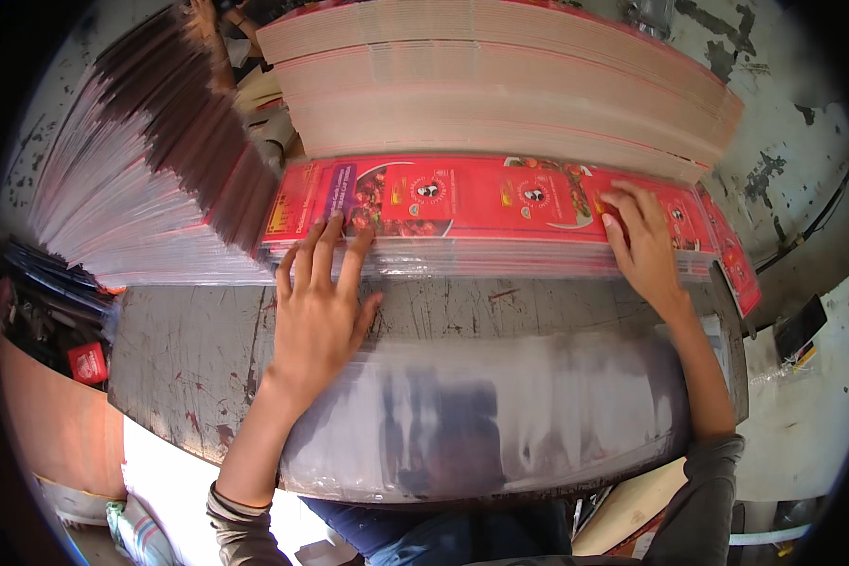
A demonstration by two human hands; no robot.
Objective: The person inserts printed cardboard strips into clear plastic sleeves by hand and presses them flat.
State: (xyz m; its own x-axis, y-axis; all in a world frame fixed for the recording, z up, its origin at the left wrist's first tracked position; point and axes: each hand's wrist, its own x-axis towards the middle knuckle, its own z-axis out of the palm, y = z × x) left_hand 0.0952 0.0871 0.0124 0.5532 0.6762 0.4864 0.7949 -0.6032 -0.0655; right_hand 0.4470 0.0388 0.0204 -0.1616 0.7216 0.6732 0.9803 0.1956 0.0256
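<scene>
A low stack of red printed card sheets (481,198) with food pictures lies across the table, its front edge showing glossy clear layers. My left hand (316,302) is open, with spread fingertips resting on the stack's left front part. Toward the right end, my right hand (643,245) is open too, its fingers slightly bent and laid on the top sheet. Neither hand grips anything that I can see. Nearer to me, a pile of clear plastic sheets (528,415) lies at the table's front edge, reflecting light.
Behind the red stack rises a tall pile of card (500,99). A slanting, fanned pile of plastic-covered sheets (113,198) leans at the left. The worn table (189,349) has scratches. Another person's hand (203,19) shows at the top left. A small red box (87,362) sits at the left.
</scene>
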